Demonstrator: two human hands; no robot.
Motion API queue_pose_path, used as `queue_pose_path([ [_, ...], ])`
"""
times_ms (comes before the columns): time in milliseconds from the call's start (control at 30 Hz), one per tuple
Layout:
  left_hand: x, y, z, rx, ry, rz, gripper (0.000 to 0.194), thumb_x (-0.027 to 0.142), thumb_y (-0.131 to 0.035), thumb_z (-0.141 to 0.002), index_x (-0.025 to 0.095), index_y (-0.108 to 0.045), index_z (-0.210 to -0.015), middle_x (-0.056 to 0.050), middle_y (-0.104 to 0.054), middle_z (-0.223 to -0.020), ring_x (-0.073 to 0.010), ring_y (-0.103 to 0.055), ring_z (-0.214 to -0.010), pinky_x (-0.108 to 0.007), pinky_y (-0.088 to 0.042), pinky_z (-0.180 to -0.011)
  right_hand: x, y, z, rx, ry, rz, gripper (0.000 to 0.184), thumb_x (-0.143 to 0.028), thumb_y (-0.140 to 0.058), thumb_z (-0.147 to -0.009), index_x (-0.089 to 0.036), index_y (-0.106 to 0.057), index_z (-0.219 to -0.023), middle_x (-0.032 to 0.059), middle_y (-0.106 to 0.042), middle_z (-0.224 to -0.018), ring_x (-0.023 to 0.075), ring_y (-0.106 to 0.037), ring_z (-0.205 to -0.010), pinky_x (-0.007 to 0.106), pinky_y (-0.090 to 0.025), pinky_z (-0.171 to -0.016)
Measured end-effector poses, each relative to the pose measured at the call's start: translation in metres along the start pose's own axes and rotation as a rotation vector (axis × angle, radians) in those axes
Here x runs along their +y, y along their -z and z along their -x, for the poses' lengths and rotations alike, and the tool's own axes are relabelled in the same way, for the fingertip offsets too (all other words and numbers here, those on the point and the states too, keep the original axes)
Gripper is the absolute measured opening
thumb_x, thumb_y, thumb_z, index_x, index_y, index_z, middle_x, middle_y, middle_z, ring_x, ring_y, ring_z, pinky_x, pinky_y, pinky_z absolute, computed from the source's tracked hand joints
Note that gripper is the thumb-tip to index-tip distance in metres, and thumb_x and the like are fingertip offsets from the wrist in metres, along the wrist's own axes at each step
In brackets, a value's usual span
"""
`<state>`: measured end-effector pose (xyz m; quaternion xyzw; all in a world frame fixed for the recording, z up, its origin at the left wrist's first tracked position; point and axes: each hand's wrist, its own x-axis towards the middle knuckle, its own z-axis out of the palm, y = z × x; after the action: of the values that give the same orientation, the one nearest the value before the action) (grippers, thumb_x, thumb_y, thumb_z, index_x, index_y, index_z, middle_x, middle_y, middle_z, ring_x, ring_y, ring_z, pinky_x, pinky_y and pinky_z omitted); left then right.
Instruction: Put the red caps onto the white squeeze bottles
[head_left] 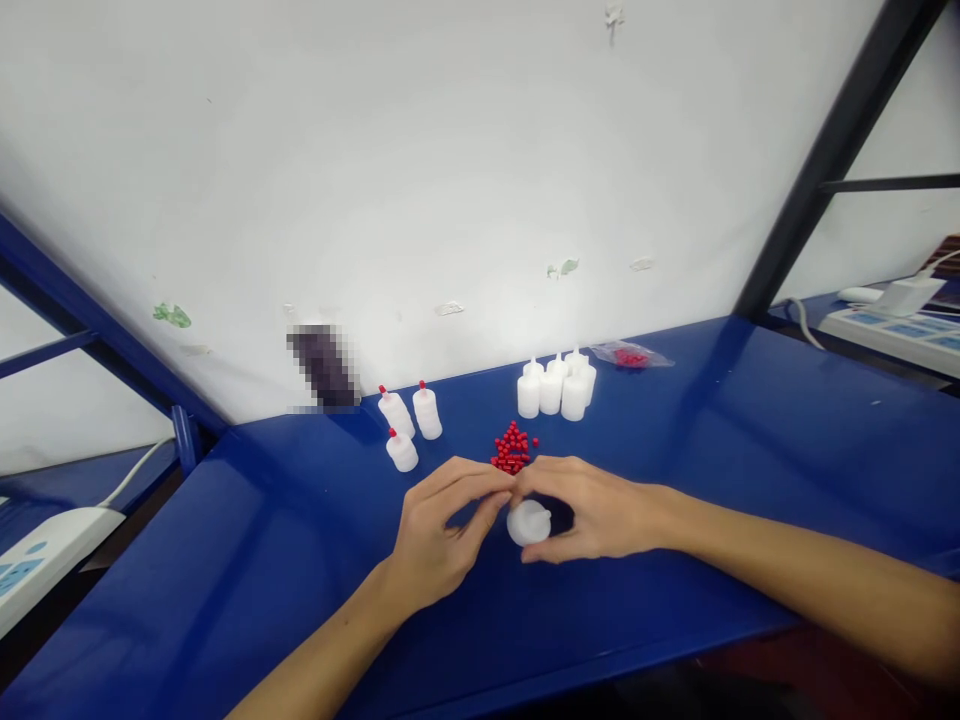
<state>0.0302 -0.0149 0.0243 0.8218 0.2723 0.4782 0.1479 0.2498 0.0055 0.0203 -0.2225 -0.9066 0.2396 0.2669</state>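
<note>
Currently: handling step at one white bottle [529, 524], near the table's [630, 620] front edge. Right hand [581, 508] curves around it, thumb and fingers apart; grip contact cannot be confirmed. Left hand [442, 530] has fingertips together, meeting the right's; any small piece between is hidden. Red caps [512, 450] lie just beyond. Judgement: next move calls for a steadied bottle and fine fingertip alignment.
</note>
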Motion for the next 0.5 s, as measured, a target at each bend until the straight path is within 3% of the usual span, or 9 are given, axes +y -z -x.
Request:
queue_pose_path([
  [133,0.004,-0.003,0.002,0.046,-0.049,0.067,0.022,0.006,-0.068,-0.083,0.022,-0.070,-0.099,-0.005,-0.074,-0.090,-0.0178,-0.069,-0.083,-0.031,-0.058,-0.074,-0.013,-0.002,-0.007,0.026,-0.150,-0.198,0.020,-0.027,-0.066,-0.086,-0.018,-0.061,-0.103,0.0003,-0.065,-0.087,0.0132,-0.058,-0.073,0.025,-0.045,-0.068],
  [400,0.002,-0.004,0.002,-0.018,-0.038,0.032,0.016,0.009,-0.073,-0.081,0.020,-0.070,-0.093,-0.004,-0.070,-0.088,-0.0150,-0.066,-0.080,-0.028,-0.056,-0.074,-0.016,-0.008,-0.006,0.041,-0.105,-0.238,0.017,-0.006,-0.051,-0.078,-0.019,-0.047,-0.089,-0.0019,-0.048,-0.083,0.0118,-0.043,-0.070,0.025,-0.036,-0.065],
  [500,0.003,-0.005,0.002,-0.063,-0.066,0.003,0.014,0.012,-0.073,-0.081,0.019,-0.070,-0.092,-0.005,-0.068,-0.087,-0.0145,-0.064,-0.078,-0.027,-0.055,-0.071,-0.013,-0.009,-0.002,0.011,-0.110,-0.329,0.014,-0.009,-0.049,-0.077,-0.019,-0.042,-0.083,-0.0032,-0.044,-0.077,0.0112,-0.038,-0.066,0.025,-0.032,-0.061],
])
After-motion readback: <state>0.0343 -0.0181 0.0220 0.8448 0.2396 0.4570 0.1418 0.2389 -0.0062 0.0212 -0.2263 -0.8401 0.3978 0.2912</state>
